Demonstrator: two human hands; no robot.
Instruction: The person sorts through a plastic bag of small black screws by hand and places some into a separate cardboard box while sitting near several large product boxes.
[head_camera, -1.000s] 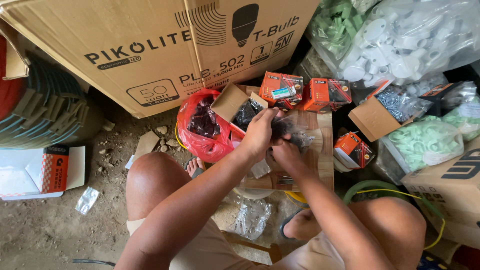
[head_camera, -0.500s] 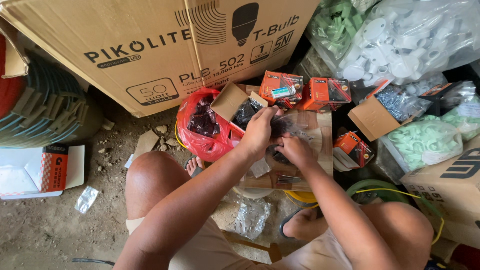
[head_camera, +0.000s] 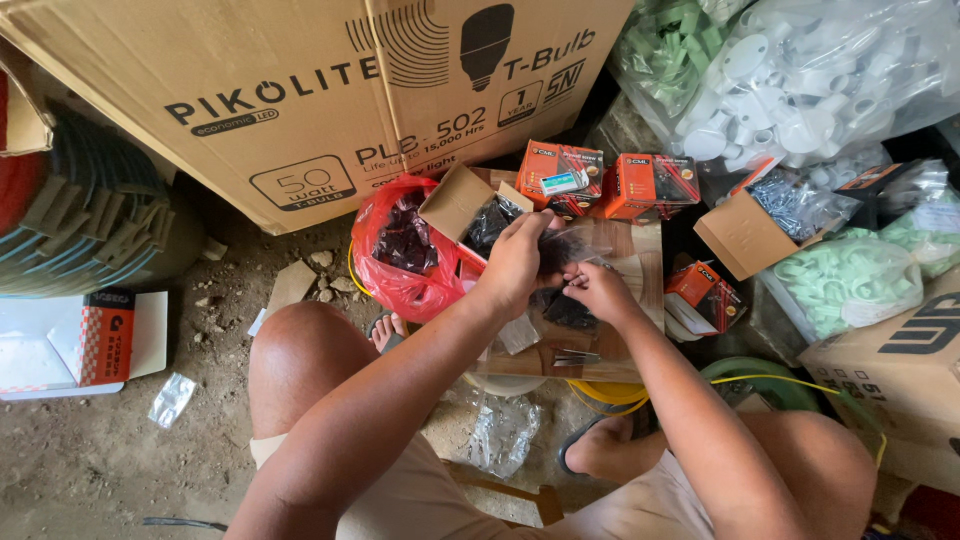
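My left hand (head_camera: 517, 262) grips the top of a small clear plastic bag (head_camera: 568, 250) filled with dark screws, held over a wooden board (head_camera: 640, 262). My right hand (head_camera: 597, 290) pinches the same bag from the right, fingers closed on its edge. Just left of my hands lie an open brown carton of black screws (head_camera: 470, 212) and a red plastic bag (head_camera: 400, 255) with more dark pieces. My bare knees show below.
A big cardboard carton (head_camera: 300, 90) stands behind. Orange small boxes (head_camera: 600, 180) sit beyond the board, another (head_camera: 702, 295) to its right. Bags of white (head_camera: 800, 85) and green (head_camera: 850, 280) plastic fittings fill the right. A red-white box (head_camera: 95, 340) lies on the dirt floor.
My hands have shifted only slightly on the bag; the right fingers have moved a little lower along its edge.
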